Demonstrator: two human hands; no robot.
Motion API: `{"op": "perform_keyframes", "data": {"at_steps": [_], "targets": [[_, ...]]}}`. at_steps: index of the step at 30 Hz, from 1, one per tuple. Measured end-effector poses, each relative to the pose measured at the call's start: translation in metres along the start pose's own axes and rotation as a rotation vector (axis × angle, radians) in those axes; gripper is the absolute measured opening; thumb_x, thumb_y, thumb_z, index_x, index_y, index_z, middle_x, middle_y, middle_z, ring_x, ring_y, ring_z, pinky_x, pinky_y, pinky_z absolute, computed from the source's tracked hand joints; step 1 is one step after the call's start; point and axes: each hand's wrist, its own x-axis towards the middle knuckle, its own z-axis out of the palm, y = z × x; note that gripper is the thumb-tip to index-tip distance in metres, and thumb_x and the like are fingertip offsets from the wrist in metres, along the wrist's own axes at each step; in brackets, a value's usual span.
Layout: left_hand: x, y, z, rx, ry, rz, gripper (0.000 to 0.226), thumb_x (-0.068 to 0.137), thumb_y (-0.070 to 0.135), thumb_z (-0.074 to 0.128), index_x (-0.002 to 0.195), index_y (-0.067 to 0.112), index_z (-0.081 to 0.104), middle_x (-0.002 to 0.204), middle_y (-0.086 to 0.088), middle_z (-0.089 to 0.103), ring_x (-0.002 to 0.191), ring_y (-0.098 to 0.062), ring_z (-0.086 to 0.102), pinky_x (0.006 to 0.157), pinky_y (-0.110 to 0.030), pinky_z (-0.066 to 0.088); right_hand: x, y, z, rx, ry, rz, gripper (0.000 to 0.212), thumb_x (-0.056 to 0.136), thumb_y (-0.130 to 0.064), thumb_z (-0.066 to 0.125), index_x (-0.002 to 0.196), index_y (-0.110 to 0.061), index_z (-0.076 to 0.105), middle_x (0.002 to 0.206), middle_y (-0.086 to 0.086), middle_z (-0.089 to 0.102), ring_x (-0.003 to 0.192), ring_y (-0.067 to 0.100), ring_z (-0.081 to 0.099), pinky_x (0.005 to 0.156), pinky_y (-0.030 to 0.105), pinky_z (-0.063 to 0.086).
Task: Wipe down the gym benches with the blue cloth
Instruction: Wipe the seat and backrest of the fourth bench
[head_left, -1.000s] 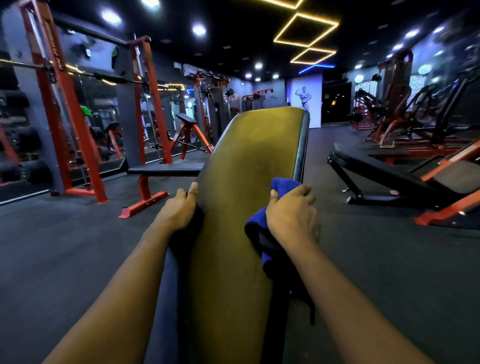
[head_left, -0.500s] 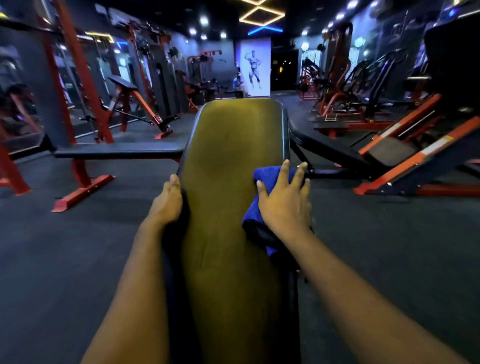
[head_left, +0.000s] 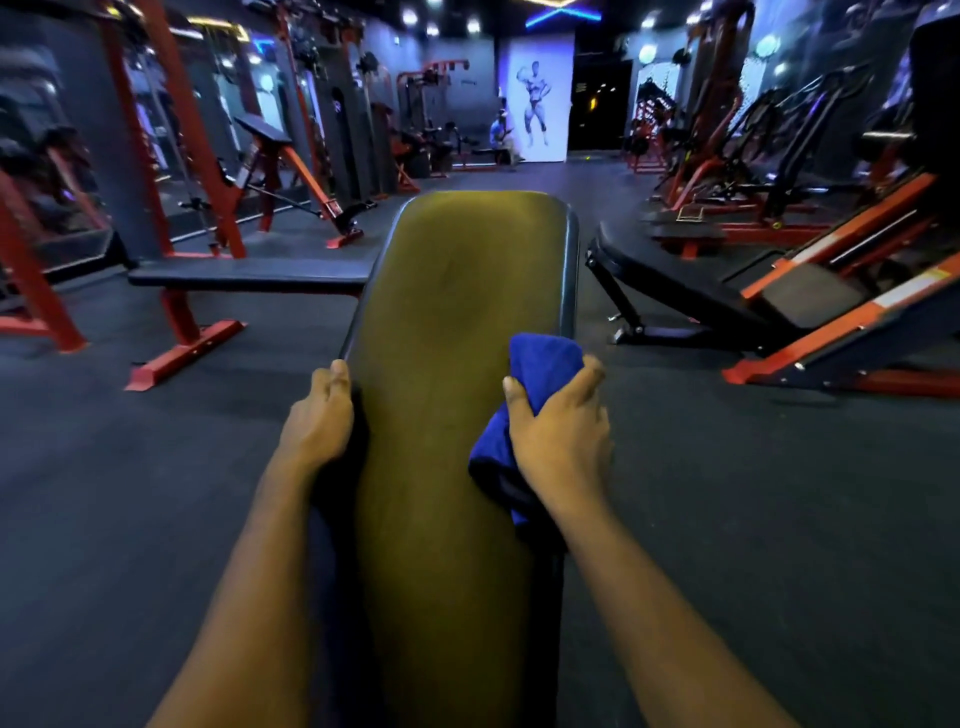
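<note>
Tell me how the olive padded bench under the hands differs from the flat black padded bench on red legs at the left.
The olive padded bench looks yellowish-green; the flat black padded bench looks dark. The olive one runs away from the camera; the black one lies crosswise. The left hand grips the olive one's edge and the right hand holds the blue cloth on it; no hand touches the black one. Both are long and padded.

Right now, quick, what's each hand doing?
Left hand: holding the edge of the bench.
Right hand: holding the blue cloth against the bench.
</note>
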Motion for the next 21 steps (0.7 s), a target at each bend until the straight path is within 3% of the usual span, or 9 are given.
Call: {"op": "perform_keyframes", "data": {"at_steps": [4,7,9,11,13,17,21], "targets": [[0.003,0.007,0.003,0.037,0.038,-0.057,0.062,0.103,0.054,0.014,0.146,0.013,0.033,0.144,-0.034,0.038,0.130,-0.047,0.040,0.107,-0.048,0.030,0.038,-0.007,0.000,0.053,-0.034,0.066,0.071,0.094,-0.060,0.049,0.136,-0.008,0.027,0.138,0.018,0.051,0.116,0.042,0.056,0.085,0.047,0.047],[0.013,0.007,0.000,0.067,0.035,-0.094,0.067,0.100,0.060,0.013,0.145,0.015,0.036,0.145,-0.031,0.039,0.131,-0.046,0.039,0.111,-0.050,0.030,0.062,-0.013,-0.006,0.158,-0.080,0.088,0.072,0.093,-0.063,0.047,0.137,-0.009,0.027,0.139,0.018,0.051,0.120,0.042,0.054,0.091,0.048,0.045],[0.025,0.015,-0.001,0.100,0.029,-0.100,0.071,0.099,0.061,0.010,0.148,0.017,0.037,0.150,-0.027,0.037,0.136,-0.043,0.036,0.114,-0.049,0.027,0.051,0.001,-0.009,0.182,-0.155,0.037,0.082,0.091,-0.069,0.044,0.152,-0.022,0.018,0.159,0.012,0.030,0.141,0.039,0.035,0.107,0.056,0.035],[0.042,0.026,-0.003,0.106,0.075,-0.089,0.068,0.102,0.056,0.011,0.149,0.014,0.036,0.152,-0.025,0.035,0.138,-0.042,0.034,0.116,-0.047,0.024,0.027,0.015,-0.013,0.197,-0.236,0.002,0.086,0.087,-0.074,0.040,0.155,-0.044,-0.003,0.167,0.001,-0.001,0.151,0.037,0.011,0.114,0.061,0.023],[0.059,0.044,-0.001,0.071,0.116,-0.050,0.059,0.105,0.046,0.014,0.148,0.012,0.036,0.151,-0.025,0.036,0.136,-0.044,0.036,0.115,-0.048,0.026,0.024,0.018,-0.011,0.228,-0.229,-0.024,0.083,0.089,-0.071,0.042,0.153,-0.052,-0.007,0.167,0.002,-0.003,0.149,0.037,0.020,0.112,0.055,0.031],[0.079,0.077,0.008,0.026,0.114,0.010,0.064,0.103,0.054,0.017,0.147,0.012,0.038,0.150,-0.026,0.037,0.138,-0.041,0.035,0.115,-0.046,0.025,0.064,-0.006,-0.008,0.193,-0.149,-0.006,0.075,0.096,-0.061,0.044,0.156,-0.043,0.002,0.154,0.013,0.032,0.127,0.042,0.049,0.102,0.049,0.040],[0.087,0.080,0.012,0.026,0.081,-0.010,0.067,0.102,0.058,0.013,0.151,0.017,0.034,0.153,-0.024,0.034,0.141,-0.041,0.031,0.117,-0.046,0.021,0.059,-0.005,-0.010,0.165,-0.170,0.014,0.078,0.097,-0.061,0.038,0.157,-0.036,-0.004,0.155,0.013,0.031,0.127,0.044,0.047,0.101,0.052,0.040]]}}
